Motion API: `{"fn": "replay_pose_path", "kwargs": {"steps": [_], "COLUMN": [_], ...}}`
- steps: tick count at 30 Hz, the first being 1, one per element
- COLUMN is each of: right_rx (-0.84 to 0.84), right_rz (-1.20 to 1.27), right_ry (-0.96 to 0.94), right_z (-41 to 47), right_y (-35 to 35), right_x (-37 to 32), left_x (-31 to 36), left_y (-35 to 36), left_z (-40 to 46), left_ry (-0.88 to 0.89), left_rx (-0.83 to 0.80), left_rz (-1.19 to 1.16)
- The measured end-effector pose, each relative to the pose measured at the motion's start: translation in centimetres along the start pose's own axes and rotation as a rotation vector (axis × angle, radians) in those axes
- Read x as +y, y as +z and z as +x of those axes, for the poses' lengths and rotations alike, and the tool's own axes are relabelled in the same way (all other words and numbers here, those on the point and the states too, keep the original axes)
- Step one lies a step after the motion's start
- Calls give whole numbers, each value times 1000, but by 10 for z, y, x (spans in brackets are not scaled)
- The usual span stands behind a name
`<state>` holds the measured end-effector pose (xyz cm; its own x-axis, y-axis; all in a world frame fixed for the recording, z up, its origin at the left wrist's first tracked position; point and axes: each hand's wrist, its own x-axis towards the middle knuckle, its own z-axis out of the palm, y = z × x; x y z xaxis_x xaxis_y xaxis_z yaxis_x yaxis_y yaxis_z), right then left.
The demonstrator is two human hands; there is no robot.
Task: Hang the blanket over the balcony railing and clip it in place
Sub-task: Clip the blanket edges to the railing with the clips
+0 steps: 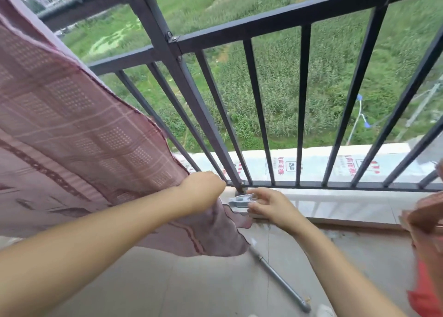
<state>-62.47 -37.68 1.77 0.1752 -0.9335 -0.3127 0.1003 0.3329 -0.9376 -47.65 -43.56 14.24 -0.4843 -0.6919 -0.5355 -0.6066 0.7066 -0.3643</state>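
A dusty-pink patterned blanket (72,129) hangs over the dark metal balcony railing (282,19) on the left and drapes down to the floor. My left hand (202,188) is closed on the blanket's lower right edge, close to the foot of the thick railing post (191,96). Just to its right, my right hand (268,205) pinches a pale grey clip (239,200) that lies on the low tiled ledge by the post's base.
A grey metal rod (280,280) lies on the tiled balcony floor below my hands. Reddish-brown and red cloth (429,245) shows at the right edge. A white printed sheet (311,165) runs along the ledge outside the bars. Green fields lie far below.
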Motion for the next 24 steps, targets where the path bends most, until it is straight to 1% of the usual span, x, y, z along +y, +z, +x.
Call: {"fn": "replay_pose_path", "kwargs": {"steps": [2,5,8,10,13,17,19,21,24], "right_rx": [47,96,89,50,23,-57,-74,-62,20], "right_rz": [-29,-207,-339,-349,-325,-431,-429,-407,-441], "right_ry": [-111,-240,-310,-334,-328,-300,-248,-174,-69], "right_z": [-4,0,8,11,15,12,8,0,-26], "right_y": [3,9,12,19,31,34,31,23,-2], "right_x": [-1,-7,-10,-12,-14,-15,-13,-9,-2], "left_x": [-1,-1,2,3,4,3,2,1,10], "left_y": [-2,-6,-7,-7,-10,-10,-6,-4,-5], "left_z": [2,0,-6,-9,-11,-9,-7,-5,5], "left_ry": [-15,-13,-12,-2,10,-2,1,23,113], "left_rx": [-29,-36,-9,11,-16,-38,-44,-15,51], "left_rz": [-38,-105,-185,-197,-209,-196,-217,-257,-300]}}
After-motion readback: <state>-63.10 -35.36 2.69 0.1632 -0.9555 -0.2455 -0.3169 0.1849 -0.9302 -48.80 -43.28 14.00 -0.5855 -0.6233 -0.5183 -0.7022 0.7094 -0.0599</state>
